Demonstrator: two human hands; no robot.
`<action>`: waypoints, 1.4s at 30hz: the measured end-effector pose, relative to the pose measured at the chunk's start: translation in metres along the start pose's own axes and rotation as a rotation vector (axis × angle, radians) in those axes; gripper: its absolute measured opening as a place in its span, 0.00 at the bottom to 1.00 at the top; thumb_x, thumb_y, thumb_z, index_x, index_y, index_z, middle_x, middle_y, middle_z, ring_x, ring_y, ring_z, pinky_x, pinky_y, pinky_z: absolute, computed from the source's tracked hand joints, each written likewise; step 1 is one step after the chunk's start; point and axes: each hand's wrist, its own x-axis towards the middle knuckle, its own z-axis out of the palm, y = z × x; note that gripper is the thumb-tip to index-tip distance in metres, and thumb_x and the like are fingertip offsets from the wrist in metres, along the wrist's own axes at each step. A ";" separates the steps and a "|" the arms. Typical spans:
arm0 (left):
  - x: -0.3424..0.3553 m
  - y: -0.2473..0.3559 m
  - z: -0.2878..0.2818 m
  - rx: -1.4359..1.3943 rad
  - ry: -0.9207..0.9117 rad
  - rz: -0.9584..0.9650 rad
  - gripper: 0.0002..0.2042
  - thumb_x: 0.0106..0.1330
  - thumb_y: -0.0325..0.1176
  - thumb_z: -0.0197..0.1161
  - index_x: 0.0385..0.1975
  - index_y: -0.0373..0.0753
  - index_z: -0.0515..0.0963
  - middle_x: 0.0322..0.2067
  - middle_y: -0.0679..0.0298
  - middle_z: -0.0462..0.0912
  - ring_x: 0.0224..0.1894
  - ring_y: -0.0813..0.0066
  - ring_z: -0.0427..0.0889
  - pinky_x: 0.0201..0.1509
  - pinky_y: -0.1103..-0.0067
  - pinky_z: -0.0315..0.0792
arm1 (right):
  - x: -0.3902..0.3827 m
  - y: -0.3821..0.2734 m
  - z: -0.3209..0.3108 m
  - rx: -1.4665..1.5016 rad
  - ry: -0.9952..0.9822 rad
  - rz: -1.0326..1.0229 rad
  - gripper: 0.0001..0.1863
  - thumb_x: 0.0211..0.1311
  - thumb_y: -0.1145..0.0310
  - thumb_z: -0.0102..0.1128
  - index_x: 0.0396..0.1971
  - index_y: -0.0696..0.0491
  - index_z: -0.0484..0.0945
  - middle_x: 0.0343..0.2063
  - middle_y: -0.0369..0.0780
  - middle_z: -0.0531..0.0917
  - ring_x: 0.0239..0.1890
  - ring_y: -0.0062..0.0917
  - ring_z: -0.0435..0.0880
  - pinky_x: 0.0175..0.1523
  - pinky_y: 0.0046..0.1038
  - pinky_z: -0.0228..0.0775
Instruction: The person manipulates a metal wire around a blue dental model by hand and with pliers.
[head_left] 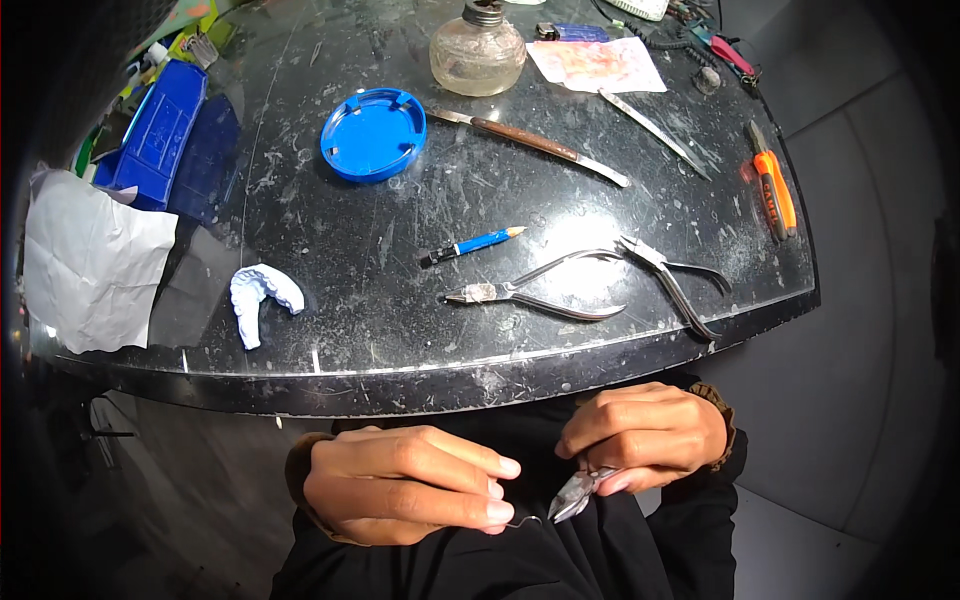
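Over my lap, in front of the table's near edge, my left hand (405, 485) pinches a thin bent wire (525, 520) between thumb and fingertips. My right hand (650, 435) is closed round a pair of pliers (575, 495), whose pointed jaws aim down toward the wire's free end. Whether the jaws touch the wire I cannot tell. On the table beyond lie a second pair of pliers (515, 292) and a third pair (655, 258), both metal. A pale dental cast (262, 290), curved like an arch, sits at the near left.
The dark table (380, 345) also bears a blue pencil (485, 242), a round blue dish (372, 140), a wooden-handled wax knife (530, 142), a metal spatula (650, 130), an orange cutter (770, 190), a glass jar (478, 55), crumpled white paper (95, 255) and a blue box (160, 135).
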 end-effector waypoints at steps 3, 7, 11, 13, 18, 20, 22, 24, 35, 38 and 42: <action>-0.002 -0.001 0.003 -0.013 0.031 0.021 0.08 0.42 0.11 0.63 0.22 0.31 0.79 0.23 0.56 0.77 0.26 0.61 0.82 0.23 0.83 0.80 | 0.005 0.005 0.007 0.056 -0.003 -0.026 0.13 0.59 0.69 0.57 0.21 0.64 0.73 0.30 0.51 0.78 0.30 0.37 0.81 0.31 0.30 0.75; -0.005 -0.002 0.003 -0.054 0.058 0.041 0.09 0.42 0.11 0.61 0.22 0.31 0.79 0.22 0.56 0.78 0.25 0.61 0.82 0.23 0.83 0.79 | 0.005 0.013 0.018 0.130 0.047 -0.066 0.15 0.60 0.68 0.55 0.21 0.64 0.73 0.29 0.52 0.78 0.29 0.39 0.81 0.31 0.31 0.75; -0.001 0.001 0.001 -0.078 0.006 0.015 0.08 0.43 0.11 0.62 0.21 0.32 0.78 0.22 0.56 0.78 0.25 0.61 0.82 0.23 0.83 0.79 | 0.005 0.017 0.027 0.219 0.077 -0.078 0.10 0.59 0.70 0.56 0.25 0.63 0.73 0.32 0.48 0.76 0.30 0.34 0.77 0.32 0.29 0.70; -0.001 0.000 0.001 -0.085 0.006 0.018 0.08 0.43 0.11 0.62 0.21 0.32 0.78 0.22 0.56 0.78 0.25 0.62 0.82 0.23 0.83 0.79 | 0.007 0.023 0.030 0.320 0.084 -0.116 0.11 0.59 0.71 0.55 0.24 0.63 0.73 0.30 0.48 0.76 0.30 0.36 0.78 0.32 0.30 0.70; -0.003 0.002 0.003 -0.067 0.004 -0.014 0.09 0.43 0.10 0.63 0.21 0.32 0.78 0.23 0.56 0.78 0.25 0.62 0.83 0.23 0.83 0.79 | 0.007 0.031 0.039 0.415 0.099 -0.153 0.11 0.59 0.72 0.55 0.22 0.64 0.72 0.28 0.49 0.76 0.30 0.37 0.78 0.32 0.29 0.70; -0.004 0.004 0.004 -0.068 0.007 -0.022 0.09 0.43 0.10 0.63 0.21 0.32 0.78 0.23 0.56 0.78 0.25 0.62 0.83 0.23 0.83 0.79 | 0.008 0.031 0.041 0.465 0.102 -0.152 0.11 0.59 0.72 0.56 0.22 0.64 0.72 0.27 0.50 0.76 0.29 0.37 0.77 0.31 0.29 0.70; -0.004 0.004 0.005 -0.073 0.015 -0.033 0.09 0.43 0.10 0.63 0.22 0.32 0.78 0.23 0.56 0.78 0.25 0.62 0.83 0.23 0.83 0.79 | 0.007 0.033 0.043 0.485 0.121 -0.166 0.11 0.59 0.73 0.56 0.21 0.63 0.72 0.27 0.50 0.76 0.28 0.37 0.77 0.30 0.29 0.70; -0.005 0.004 0.007 -0.080 0.026 -0.040 0.09 0.43 0.10 0.62 0.22 0.32 0.78 0.23 0.56 0.78 0.25 0.62 0.83 0.23 0.83 0.79 | 0.007 0.035 0.046 0.507 0.138 -0.181 0.11 0.58 0.73 0.56 0.21 0.63 0.71 0.26 0.50 0.76 0.27 0.37 0.77 0.29 0.30 0.70; -0.008 0.002 0.010 -0.151 0.050 -0.057 0.09 0.46 0.12 0.62 0.28 0.28 0.78 0.28 0.54 0.80 0.29 0.63 0.83 0.32 0.78 0.81 | 0.014 0.043 0.059 0.483 0.331 -0.349 0.18 0.59 0.70 0.56 0.13 0.65 0.69 0.18 0.54 0.76 0.16 0.36 0.76 0.19 0.33 0.69; -0.005 0.002 0.009 -0.191 0.007 -0.040 0.09 0.46 0.12 0.62 0.28 0.28 0.78 0.29 0.54 0.80 0.30 0.62 0.83 0.34 0.78 0.81 | 0.011 0.040 0.055 0.557 0.228 -0.266 0.12 0.57 0.73 0.58 0.17 0.64 0.73 0.24 0.50 0.77 0.22 0.35 0.78 0.25 0.28 0.70; -0.004 -0.001 0.014 -0.196 0.037 -0.040 0.09 0.44 0.09 0.58 0.24 0.29 0.79 0.26 0.54 0.80 0.28 0.62 0.83 0.31 0.79 0.81 | 0.010 0.042 0.057 0.634 0.200 -0.229 0.12 0.58 0.72 0.58 0.18 0.64 0.73 0.25 0.50 0.78 0.23 0.34 0.78 0.25 0.27 0.69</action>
